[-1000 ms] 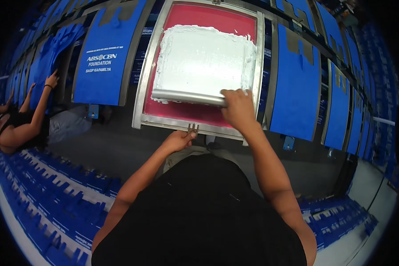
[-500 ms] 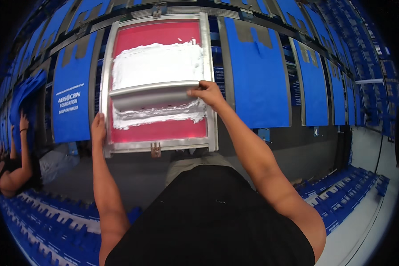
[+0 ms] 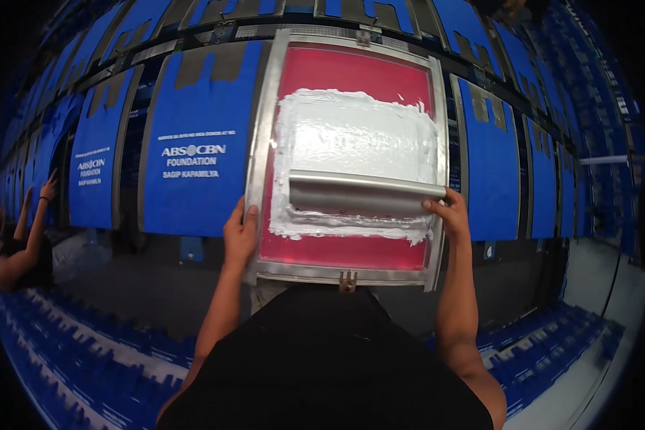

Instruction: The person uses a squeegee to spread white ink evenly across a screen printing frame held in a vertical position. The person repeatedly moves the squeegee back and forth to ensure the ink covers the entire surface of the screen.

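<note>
A metal-framed printing screen [image 3: 265, 158] with red mesh lies in front of me on a long table. White ink [image 3: 355, 136] covers the middle of the mesh. A wide metal squeegee [image 3: 362, 193] lies across the screen's lower half, with a ridge of white ink just below it. My right hand [image 3: 448, 211] grips the squeegee's right end. My left hand [image 3: 240, 233] holds the screen's left frame edge near its lower corner.
Blue fabric pieces [image 3: 190, 165] with white print lie in a row on the table to either side of the screen. More blue pieces [image 3: 64, 358] are spread on the floor. At the far left another person [image 3: 21, 244] reaches up to the table.
The screen now sits one blue piece further right along the table. The squeegee has come a little lower on the mesh. My left hand stays on the frame's left edge.
</note>
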